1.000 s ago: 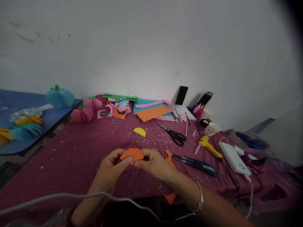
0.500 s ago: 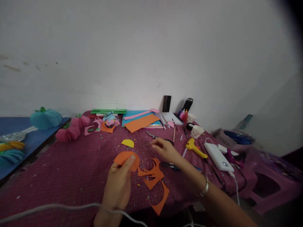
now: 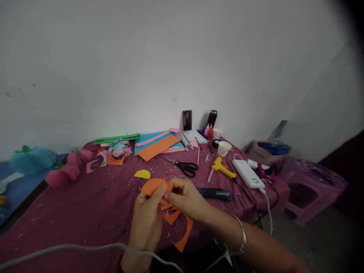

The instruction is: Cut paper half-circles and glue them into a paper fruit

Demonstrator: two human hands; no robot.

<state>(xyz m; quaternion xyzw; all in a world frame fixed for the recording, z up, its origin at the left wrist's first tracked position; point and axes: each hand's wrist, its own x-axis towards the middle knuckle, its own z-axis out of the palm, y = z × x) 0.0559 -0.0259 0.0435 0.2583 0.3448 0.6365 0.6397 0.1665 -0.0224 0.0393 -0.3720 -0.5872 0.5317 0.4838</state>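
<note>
Orange paper circles (image 3: pixel 152 185), apparently stacked or folded, are pinched between the thumb and fingers of my left hand (image 3: pixel 148 212). My right hand (image 3: pixel 182 195) grips the right edge of the same orange paper, its thumb close to my left thumb. Orange paper offcuts (image 3: pixel 185 233) with curved cut edges lie on the cloth below my hands. Just beyond the held paper is a yellow paper half-circle (image 3: pixel 142 174). Black-handled scissors (image 3: pixel 186 167) rest past my right hand, and a blue and black utility knife (image 3: pixel 216 193) lies to its right.
A yellow glue gun (image 3: pixel 223 167), a white power bank (image 3: pixel 248 173) and a paper cup (image 3: pixel 224 148) stand at right. Coloured paper sheets (image 3: pixel 159 147) lie at the back. Pink paper pumpkins (image 3: pixel 63 175) sit at left. A white cable (image 3: pixel 85 247) crosses the foreground.
My right hand has come left and down from above the table onto the orange paper. The view has turned right, so the table's things appear further left.
</note>
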